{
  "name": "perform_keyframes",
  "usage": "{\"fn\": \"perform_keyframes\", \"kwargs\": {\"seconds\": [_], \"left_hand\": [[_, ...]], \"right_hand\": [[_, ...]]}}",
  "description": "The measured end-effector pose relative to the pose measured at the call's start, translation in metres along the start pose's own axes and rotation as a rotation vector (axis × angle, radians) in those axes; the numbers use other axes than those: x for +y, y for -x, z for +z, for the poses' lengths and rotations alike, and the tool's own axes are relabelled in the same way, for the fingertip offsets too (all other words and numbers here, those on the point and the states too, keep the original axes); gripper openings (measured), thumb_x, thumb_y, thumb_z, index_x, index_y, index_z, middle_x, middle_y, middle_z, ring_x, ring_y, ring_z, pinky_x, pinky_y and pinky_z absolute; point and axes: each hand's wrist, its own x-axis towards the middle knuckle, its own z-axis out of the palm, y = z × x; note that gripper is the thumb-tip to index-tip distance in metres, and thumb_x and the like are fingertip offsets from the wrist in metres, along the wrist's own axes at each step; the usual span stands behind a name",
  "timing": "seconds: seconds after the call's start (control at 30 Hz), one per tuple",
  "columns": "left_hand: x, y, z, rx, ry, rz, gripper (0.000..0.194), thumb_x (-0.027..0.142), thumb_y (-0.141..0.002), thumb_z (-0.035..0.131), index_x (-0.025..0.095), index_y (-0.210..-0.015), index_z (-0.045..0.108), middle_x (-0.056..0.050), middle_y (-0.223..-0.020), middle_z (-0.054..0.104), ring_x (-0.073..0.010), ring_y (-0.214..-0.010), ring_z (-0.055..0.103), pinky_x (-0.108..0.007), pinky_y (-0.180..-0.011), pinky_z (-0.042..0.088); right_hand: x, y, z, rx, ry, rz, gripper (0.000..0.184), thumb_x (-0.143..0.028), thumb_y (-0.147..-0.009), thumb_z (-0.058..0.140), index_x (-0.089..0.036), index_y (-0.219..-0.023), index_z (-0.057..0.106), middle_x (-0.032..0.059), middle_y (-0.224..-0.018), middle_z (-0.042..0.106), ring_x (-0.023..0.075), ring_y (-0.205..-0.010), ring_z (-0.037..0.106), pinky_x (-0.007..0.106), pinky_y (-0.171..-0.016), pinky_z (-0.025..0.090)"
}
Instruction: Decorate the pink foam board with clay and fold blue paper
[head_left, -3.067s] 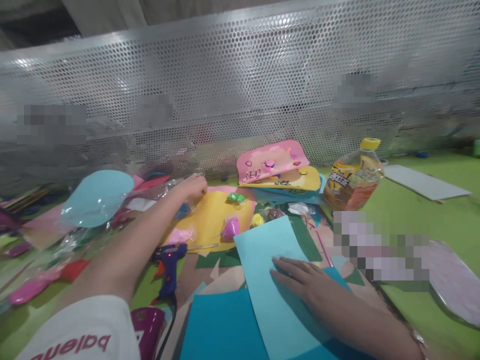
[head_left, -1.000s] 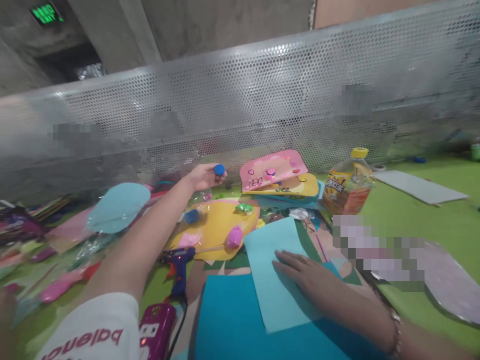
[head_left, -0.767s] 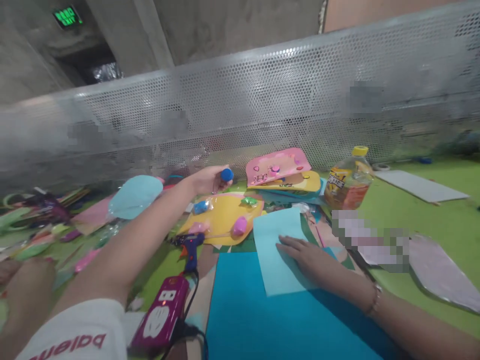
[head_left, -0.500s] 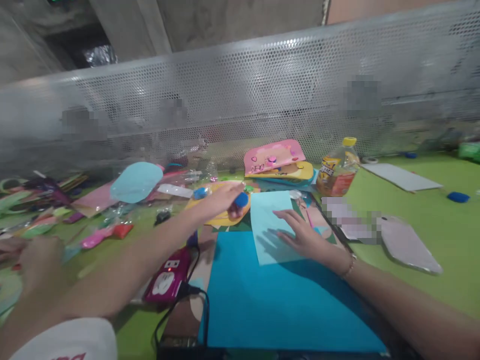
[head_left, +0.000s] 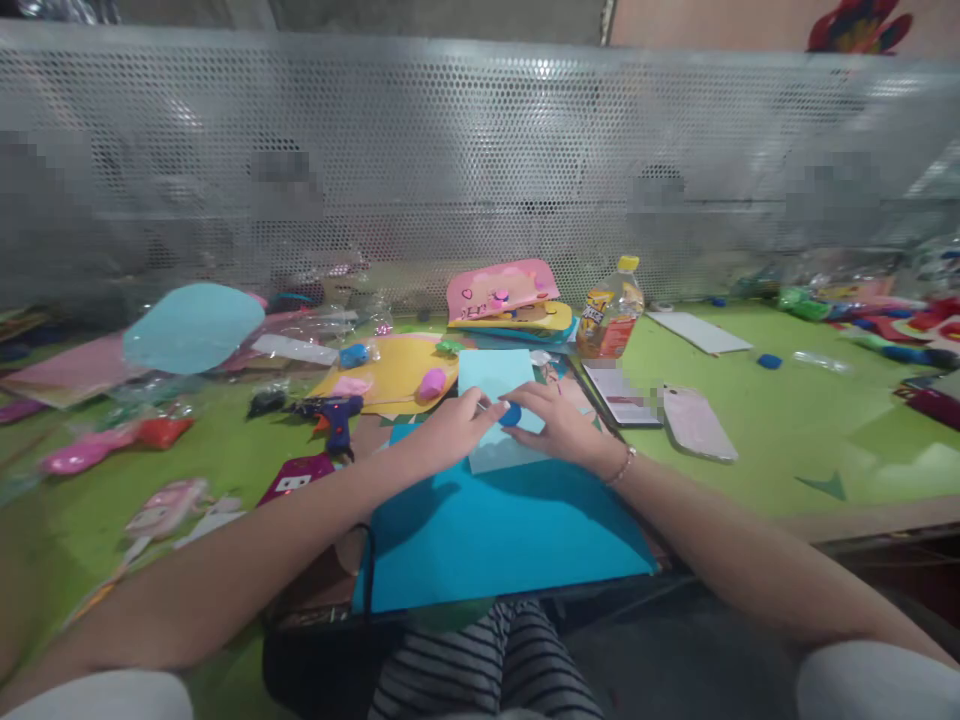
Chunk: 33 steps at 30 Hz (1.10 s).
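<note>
Past the near part of the dark-blue sheet (head_left: 502, 525), the left hand (head_left: 463, 422), gripping the round blue cap (head_left: 511, 414), had just brought it over the light-blue sheet (head_left: 496, 370), allowing two-handed handling; the right hand (head_left: 561, 424) curved its fingers around it, grip unclear. The cap's flat face pointed toward the wearer; the light-blue sheet's long axis ran away, tipping slightly left.

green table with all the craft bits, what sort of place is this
Probably a craft workspace, judging by the glue gun, the large blue sheet and the decorated pink piece.
</note>
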Motion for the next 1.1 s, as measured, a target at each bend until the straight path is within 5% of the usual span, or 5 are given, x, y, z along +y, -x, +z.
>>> {"fn": "perform_keyframes", "kwargs": {"seconds": [0.17,0.27,0.4,0.8,1.1], "left_hand": [[0.001,0.048,0.000,-0.200,-0.314,0.073,0.069,0.060,-0.067,0.067,0.015,-0.118,0.056,-0.021,-0.140,0.040,-0.0428,-0.129,0.034,-0.057,-0.103,0.028],[0.007,0.076,0.013,-0.462,-0.589,0.041,0.096,0.075,-0.072,0.050,0.019,-0.146,0.026,-0.022,-0.152,0.014,-0.0440,-0.136,0.019,-0.062,-0.100,0.029],[0.012,0.086,0.024,-0.496,-0.700,0.002,0.099,0.074,-0.074,0.048,0.020,-0.149,0.011,-0.021,-0.152,0.002,-0.0448,-0.138,0.004,-0.067,-0.100,0.024],[0.000,0.078,0.029,-0.430,-0.714,0.085,0.103,0.079,-0.072,0.045,0.016,-0.148,0.016,-0.025,-0.151,0.009,-0.0495,-0.135,0.012,-0.069,-0.094,0.030],[-0.028,0.095,0.066,-0.269,-0.647,0.241,0.089,0.073,-0.082,0.029,0.014,-0.148,0.020,-0.024,-0.151,0.012,-0.0501,-0.135,0.010,-0.078,-0.091,0.022]], "right_hand": [[0.040,-0.002,-0.012,-0.096,0.318,0.432,0.033,-0.034,-0.088,0.053,-0.011,-0.112,0.058,0.0137,-0.107,0.061,0.0228,-0.102,0.057,0.032,-0.088,0.044],[0.053,0.004,-0.012,-0.149,0.396,0.530,0.035,-0.031,-0.089,0.048,-0.010,-0.116,0.056,0.0161,-0.099,0.064,0.0270,-0.095,0.060,0.035,-0.080,0.046],[0.059,0.012,-0.004,-0.237,0.483,0.578,0.039,-0.026,-0.089,0.045,-0.013,-0.126,0.049,0.0172,-0.100,0.065,0.0302,-0.094,0.061,0.039,-0.079,0.045],[0.049,0.012,0.020,-0.264,0.569,0.377,0.052,-0.032,-0.092,0.037,-0.005,-0.137,0.038,0.0239,-0.141,0.039,0.0355,-0.127,0.041,0.049,-0.101,0.034],[0.039,0.011,0.026,-0.312,0.776,0.105,0.053,-0.008,-0.087,0.028,-0.010,-0.137,0.044,0.0220,-0.138,0.045,0.0357,-0.117,0.052,0.049,-0.095,0.040]]}}
